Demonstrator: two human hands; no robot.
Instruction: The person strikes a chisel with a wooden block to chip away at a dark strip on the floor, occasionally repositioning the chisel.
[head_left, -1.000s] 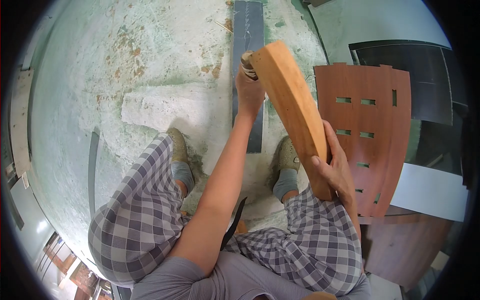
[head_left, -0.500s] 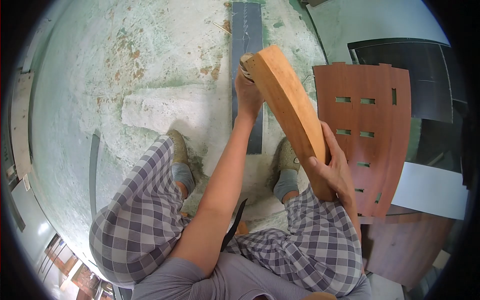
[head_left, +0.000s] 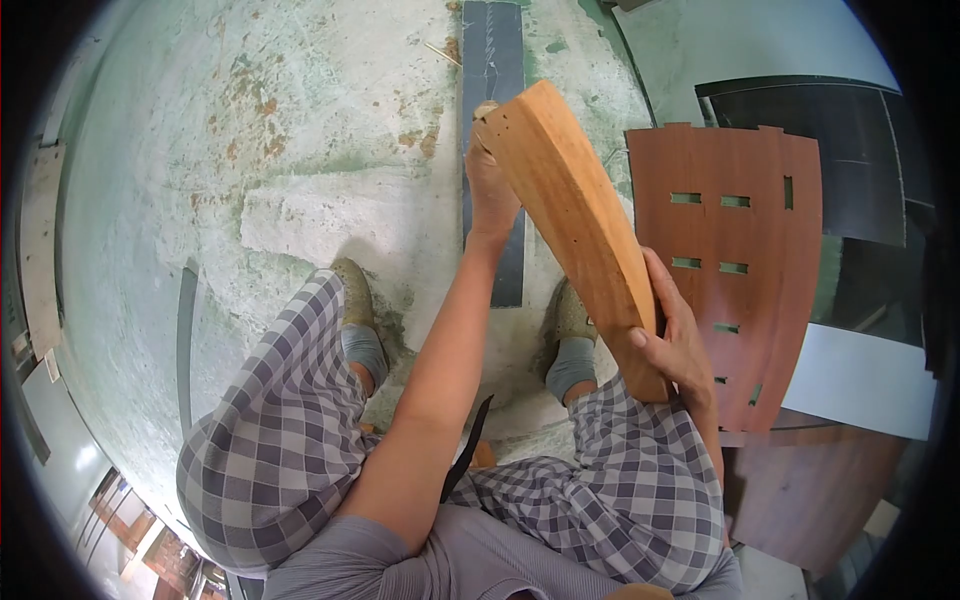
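Observation:
A curved, thick piece of wood [head_left: 575, 220] slants from my right thigh up towards the far end of the dark strip. My right hand [head_left: 676, 335] is wrapped around its near part, thumb on the upper face and fingers along the right side. At its far end my left hand [head_left: 488, 190] is closed against the left side, with its fingers largely hidden behind the wood. A small pale thing [head_left: 485, 108] shows at the wood's far corner above that hand; I cannot make out what it is.
A long dark strip [head_left: 508, 265] lies on the worn floor [head_left: 310, 215] between my feet. To the right are a slotted reddish-brown panel [head_left: 760, 240], a black panel [head_left: 850, 150] and a white board [head_left: 860, 380]. A narrow grey strip [head_left: 187, 340] lies at left.
The wood has rolled slightly, showing more of its left face, and its far end has shifted a little up and left. My left hand is now more covered by it.

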